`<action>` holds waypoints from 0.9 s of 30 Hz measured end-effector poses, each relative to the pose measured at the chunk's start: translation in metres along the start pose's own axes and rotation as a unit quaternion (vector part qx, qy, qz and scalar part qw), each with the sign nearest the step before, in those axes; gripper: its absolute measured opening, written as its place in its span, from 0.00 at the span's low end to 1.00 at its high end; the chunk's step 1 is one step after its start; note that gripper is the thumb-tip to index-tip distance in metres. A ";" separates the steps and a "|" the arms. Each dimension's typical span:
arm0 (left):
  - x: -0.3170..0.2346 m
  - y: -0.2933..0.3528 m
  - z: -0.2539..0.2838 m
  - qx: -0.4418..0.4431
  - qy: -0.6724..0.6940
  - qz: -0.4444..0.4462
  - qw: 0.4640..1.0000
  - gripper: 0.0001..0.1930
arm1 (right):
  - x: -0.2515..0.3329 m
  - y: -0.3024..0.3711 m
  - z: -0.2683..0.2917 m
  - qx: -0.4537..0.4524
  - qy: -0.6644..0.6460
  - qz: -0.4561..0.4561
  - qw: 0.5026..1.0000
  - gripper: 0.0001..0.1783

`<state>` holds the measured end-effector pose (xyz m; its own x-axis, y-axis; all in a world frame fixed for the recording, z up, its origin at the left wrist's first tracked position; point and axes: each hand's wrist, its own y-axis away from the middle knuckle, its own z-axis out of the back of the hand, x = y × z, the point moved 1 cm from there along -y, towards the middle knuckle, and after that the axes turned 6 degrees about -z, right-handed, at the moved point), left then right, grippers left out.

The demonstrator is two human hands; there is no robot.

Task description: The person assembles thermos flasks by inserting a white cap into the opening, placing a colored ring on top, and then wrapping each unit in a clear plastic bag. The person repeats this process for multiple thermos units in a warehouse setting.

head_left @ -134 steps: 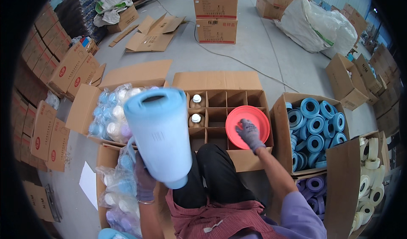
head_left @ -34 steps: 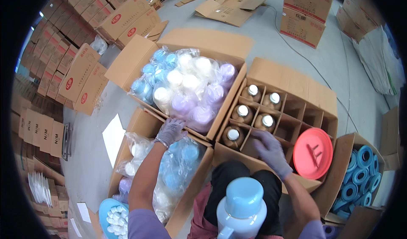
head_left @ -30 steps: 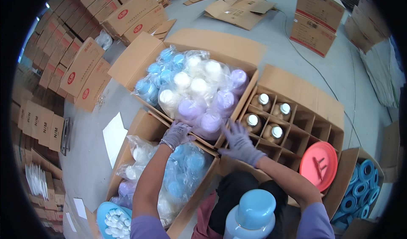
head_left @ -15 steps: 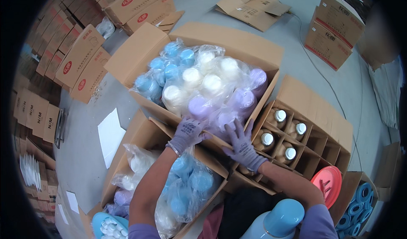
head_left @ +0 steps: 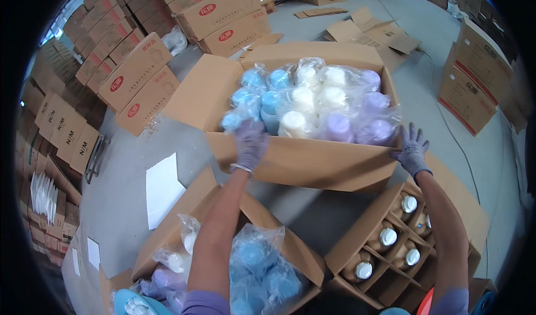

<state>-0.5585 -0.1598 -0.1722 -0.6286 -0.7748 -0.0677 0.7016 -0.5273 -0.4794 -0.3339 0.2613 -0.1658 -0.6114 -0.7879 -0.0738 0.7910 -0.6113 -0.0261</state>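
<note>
A big open carton [head_left: 301, 161] holds several bottle-like items in clear plastic, with blue [head_left: 271, 105], white [head_left: 302, 99] and purple [head_left: 338, 127] rounded tops standing in groups. My left hand [head_left: 251, 144], in a grey-purple glove, is at the front wall near the left corner, beside a wrapped blue top [head_left: 230, 120]; motion blurs its fingers. At the front right corner is my right hand [head_left: 412, 152], gloved alike, its fingers spread and its thumb side against the carton's edge.
Nearer me on the left stands an open carton [head_left: 296, 251] of wrapped blue, white and purple items. A divided carton [head_left: 349, 253] with several silver-capped bottles [head_left: 388, 236] is at right. Stacked cartons [head_left: 137, 69] rise at far left; flattened cardboard [head_left: 371, 33] and a cable [head_left: 446, 130] lie beyond.
My hands have moved apart, left to the front left and right to the front right corner. The big carton sits straighter, with a gap between it and the nearer cartons. The view has shifted.
</note>
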 end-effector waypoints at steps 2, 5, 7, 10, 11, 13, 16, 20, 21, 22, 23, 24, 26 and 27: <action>0.092 0.021 -0.003 0.017 -0.142 0.146 0.979 0.28 | 0.021 0.000 -0.023 -0.089 0.085 0.071 0.990 0.59; 0.166 0.021 0.008 0.067 -0.204 0.222 0.951 0.36 | 0.077 0.043 0.000 0.060 -0.004 0.188 0.980 0.62; 0.199 0.017 0.000 0.066 -0.201 0.208 0.955 0.36 | 0.069 0.040 -0.037 -0.035 -0.013 0.173 0.984 0.64; 0.242 0.025 -0.009 0.082 -0.059 0.285 0.953 0.32 | 0.069 0.020 -0.078 -0.130 -0.035 0.174 0.975 0.64; 0.259 0.032 -0.007 0.108 0.061 0.353 0.927 0.29 | 0.073 0.016 -0.088 -0.149 -0.043 0.180 0.971 0.64; 0.254 0.031 -0.014 0.109 0.256 0.433 0.858 0.25 | 0.076 0.005 -0.102 -0.223 -0.045 0.173 0.958 0.64; 0.225 0.033 -0.014 0.150 0.296 0.357 0.873 0.22 | 0.061 -0.022 -0.115 -0.290 -0.026 0.156 0.944 0.63; 0.190 0.068 0.000 0.281 0.198 0.173 0.923 0.23 | 0.027 -0.066 -0.081 -0.142 0.030 0.086 0.986 0.58; 0.158 0.078 0.002 0.282 0.265 0.243 0.890 0.22 | 0.031 -0.067 -0.056 -0.058 0.007 0.033 0.998 0.58; 0.110 0.076 0.014 0.312 0.352 0.355 0.807 0.23 | 0.032 -0.068 -0.033 0.024 -0.009 -0.029 0.999 0.58; 0.078 0.080 0.025 0.376 0.342 0.335 0.793 0.21 | 0.044 -0.071 -0.018 0.011 -0.009 -0.058 0.998 0.54; 0.043 0.082 0.031 0.440 0.331 0.304 0.778 0.20 | 0.048 -0.079 -0.018 -0.005 -0.007 -0.096 0.995 0.51; -0.035 0.083 0.068 0.510 0.351 0.242 0.747 0.19 | 0.073 -0.063 -0.027 -0.007 -0.140 0.278 0.950 0.36; -0.054 0.087 0.074 0.470 0.315 0.123 0.816 0.19 | 0.086 -0.053 -0.027 0.027 -0.186 0.442 0.877 0.30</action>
<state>-0.4387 -0.1897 -0.1449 -0.2701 -0.7204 -0.6389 0.5943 -0.6468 0.4780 -0.4274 0.2277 -0.1981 0.2661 -0.9193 0.2898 0.9639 0.2557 -0.0738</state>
